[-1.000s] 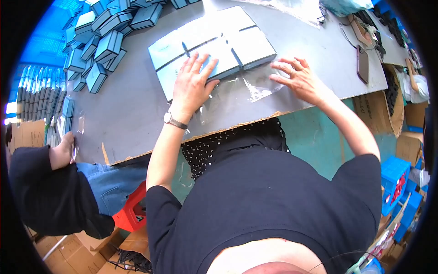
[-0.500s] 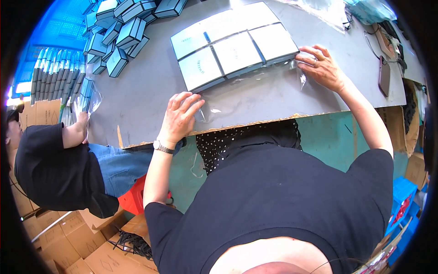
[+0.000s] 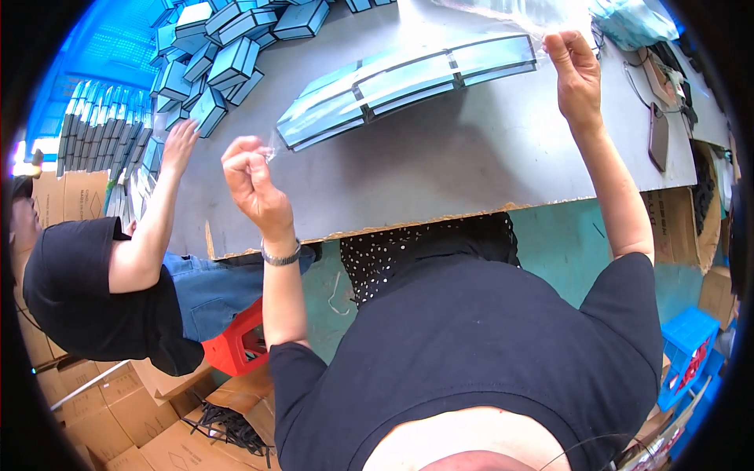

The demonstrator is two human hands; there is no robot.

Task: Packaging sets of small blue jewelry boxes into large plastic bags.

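Above the grey tabletop (image 3: 487, 157), the left hand (image 3: 251, 177) and right hand (image 3: 573, 67) each pinch an end of a clear plastic sleeve (image 3: 408, 74) stretched over three flat pale-blue boxes, apparently not yet bagged.

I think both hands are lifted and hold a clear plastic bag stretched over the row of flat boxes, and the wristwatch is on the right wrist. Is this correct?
Not fully. The head view shows the wristwatch on the left wrist. The rest holds: left hand and right hand hold the clear plastic bag stretched above the flat boxes.

Black short-sleeved top, metal wristwatch (image 3: 280, 256) on left wrist.
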